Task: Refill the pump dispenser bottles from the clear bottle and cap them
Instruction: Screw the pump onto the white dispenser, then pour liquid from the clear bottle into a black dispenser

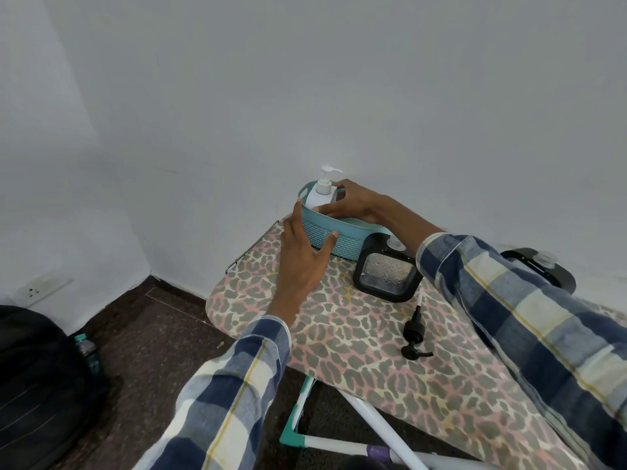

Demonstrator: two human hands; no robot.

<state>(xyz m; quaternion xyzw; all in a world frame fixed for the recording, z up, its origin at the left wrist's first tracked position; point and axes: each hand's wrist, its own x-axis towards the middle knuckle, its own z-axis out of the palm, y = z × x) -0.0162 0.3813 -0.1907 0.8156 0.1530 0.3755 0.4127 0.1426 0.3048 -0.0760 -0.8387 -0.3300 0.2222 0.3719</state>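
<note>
Inside the teal basket (pixel 342 236), white pump bottle (pixel 321 195) gripped by right hand (pixel 353 202); left hand (pixel 302 259) spread beside.

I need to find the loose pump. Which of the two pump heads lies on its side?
The black pump head, flat on the leopard-print board. The white pump head stands upright on the white bottle in the basket.

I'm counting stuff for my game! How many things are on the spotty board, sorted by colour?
White: 1, the white pump bottle in the basket.
Teal: 1, the basket.
Black: 3, the square dispenser, a second black dispenser half hidden behind the right sleeve, and the loose pump.
Total: 5 on the board.
</note>
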